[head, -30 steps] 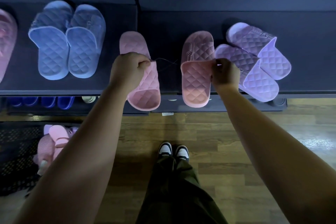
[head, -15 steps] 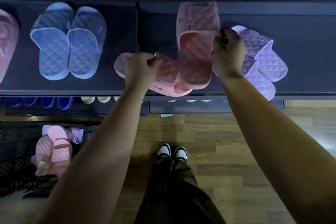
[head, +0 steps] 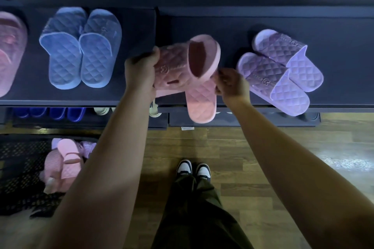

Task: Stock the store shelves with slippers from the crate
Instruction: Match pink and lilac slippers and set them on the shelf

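Two pink quilted slippers are held together over the dark shelf (head: 202,22). My left hand (head: 140,73) grips one pink slipper (head: 174,64) turned on its side, its strap opening facing right. My right hand (head: 231,84) pinches the edge of the other pink slipper (head: 201,100), which lies flat with its heel hanging past the shelf's front edge. The black crate (head: 22,168) on the floor at lower left holds more pink and lilac slippers (head: 62,163).
A blue pair (head: 81,48) lies on the shelf to the left, a lilac pair (head: 281,70) to the right, and a pink slipper (head: 10,50) at the far left edge. A lower shelf holds dark blue slippers (head: 48,113). My feet stand on wooden floor (head: 263,168).
The two pink slippers were apart, then crossed; now the left one is tipped on its side against the right one, which has come back toward the shelf's front edge.
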`<state>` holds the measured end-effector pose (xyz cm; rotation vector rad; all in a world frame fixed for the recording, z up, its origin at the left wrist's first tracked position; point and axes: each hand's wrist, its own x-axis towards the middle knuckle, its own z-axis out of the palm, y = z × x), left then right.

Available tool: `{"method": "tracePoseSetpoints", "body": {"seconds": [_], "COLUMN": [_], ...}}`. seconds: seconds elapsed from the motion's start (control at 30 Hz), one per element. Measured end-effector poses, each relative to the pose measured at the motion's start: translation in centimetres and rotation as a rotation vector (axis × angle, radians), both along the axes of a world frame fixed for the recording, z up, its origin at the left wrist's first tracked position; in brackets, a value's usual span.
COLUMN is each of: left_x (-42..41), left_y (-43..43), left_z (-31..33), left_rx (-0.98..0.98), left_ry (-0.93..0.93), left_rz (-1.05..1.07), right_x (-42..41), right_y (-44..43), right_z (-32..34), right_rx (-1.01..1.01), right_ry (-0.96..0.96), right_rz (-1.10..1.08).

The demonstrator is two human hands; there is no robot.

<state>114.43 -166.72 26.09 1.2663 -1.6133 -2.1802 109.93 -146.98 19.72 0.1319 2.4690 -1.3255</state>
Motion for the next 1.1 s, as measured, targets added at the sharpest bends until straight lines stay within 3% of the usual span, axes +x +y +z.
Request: {"method": "tracePoseSetpoints", "body": {"seconds": [0.1, 0.2, 0.37, 0.53, 0.63, 0.73, 0.8, 0.87, 0.93, 1.0, 1.1], "left_x": [-0.5, -0.8, -2.0, -2.6, -2.9, -2.9, -2.5, -1.7, -0.9, -0.3, 0.0], "left_y": [1.7, 3.0, 5.7, 7.9, 8.2, 8.7, 8.4, 7.3, 5.8, 5.1, 5.5], "left_z": [0.5, 0.2, 0.7, 0.8, 1.0, 1.7, 1.6, 0.3, -1.5, -3.7, -7.1], "left_rx": [0.177, 0.225, 0.365, 0.447, 0.534, 0.569, 0.438, -0.044, -0.555, -0.705, -0.744], "left_ry": [-0.012, -0.034, -0.012, 0.028, 0.057, 0.06, 0.007, -0.087, -0.174, -0.25, -0.352], "left_rz": [0.094, 0.117, 0.11, 0.045, 0.048, -0.009, -0.14, -0.237, -0.146, -0.211, -0.555], "right_x": [0.1, 0.3, 1.1, 0.7, 0.7, 0.5, 0.1, -0.6, -1.3, -1.5, -1.1], "right_y": [0.5, 1.4, 2.3, 2.2, 2.4, 2.2, 2.7, 4.0, 5.7, 7.1, 8.1], "right_z": [-0.2, 0.5, 2.8, 2.8, 2.8, 2.9, 2.8, 2.8, 3.2, 3.3, 2.7], "right_rx": [-0.084, -0.194, -0.572, -0.359, -0.438, -0.351, -0.239, -0.097, 0.042, 0.14, 0.188], "right_ry": [-0.061, -0.084, -0.13, -0.034, -0.009, 0.083, 0.153, 0.214, 0.271, 0.276, 0.269], "right_rz": [-0.031, -0.113, -0.082, 0.007, 0.0, -0.021, -0.069, -0.122, -0.148, -0.143, -0.156]}}
